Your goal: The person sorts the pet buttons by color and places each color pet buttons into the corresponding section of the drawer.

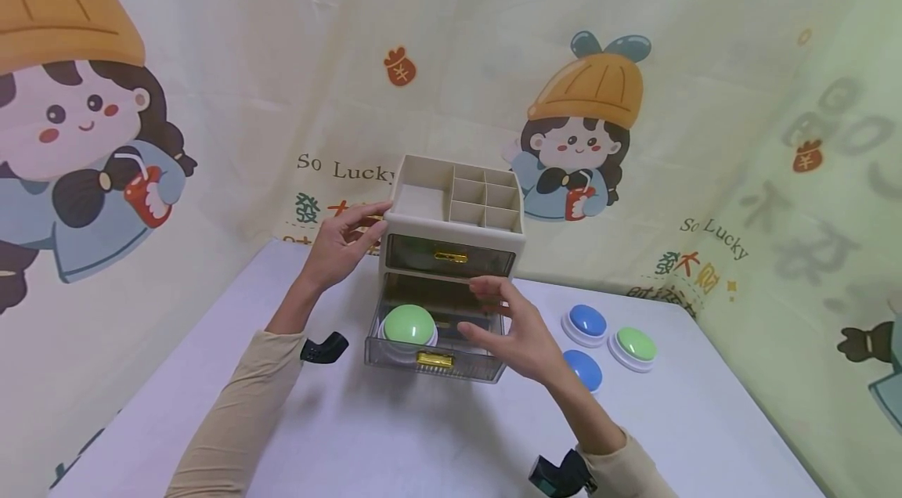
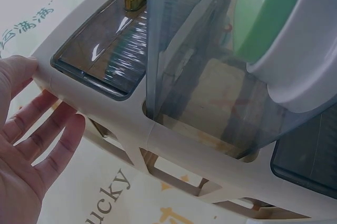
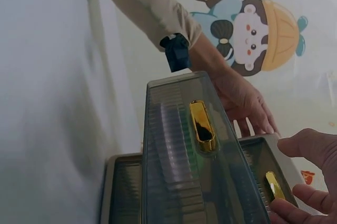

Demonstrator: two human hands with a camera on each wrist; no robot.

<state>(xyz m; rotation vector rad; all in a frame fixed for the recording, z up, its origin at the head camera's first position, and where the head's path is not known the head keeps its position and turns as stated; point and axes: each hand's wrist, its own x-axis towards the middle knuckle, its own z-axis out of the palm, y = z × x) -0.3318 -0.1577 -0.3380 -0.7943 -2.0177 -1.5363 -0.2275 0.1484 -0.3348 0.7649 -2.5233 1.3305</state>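
Observation:
A cream desktop organizer point(image 1: 458, 229) with smoky clear drawers stands in the middle of the table. Its middle drawer point(image 1: 465, 367) is pulled out, and a green-domed push button point(image 1: 409, 324) with a white base sits in that drawer's left half. My left hand point(image 1: 338, 249) rests its fingertips and thumb against the organizer's upper left side. Over the right part of the pulled-out drawer is my right hand point(image 1: 519, 335), thumb and fingers apart, holding nothing. In the right wrist view, the drawer's gold handle point(image 3: 202, 124) faces the camera.
To the right on the white table point(image 1: 395, 443) lie a blue button point(image 1: 588, 320), a second blue one point(image 1: 583, 371) partly behind the right forearm, and a green one point(image 1: 636, 344). A printed cloth point(image 1: 451, 91) hangs behind the organizer. Divided compartments top it.

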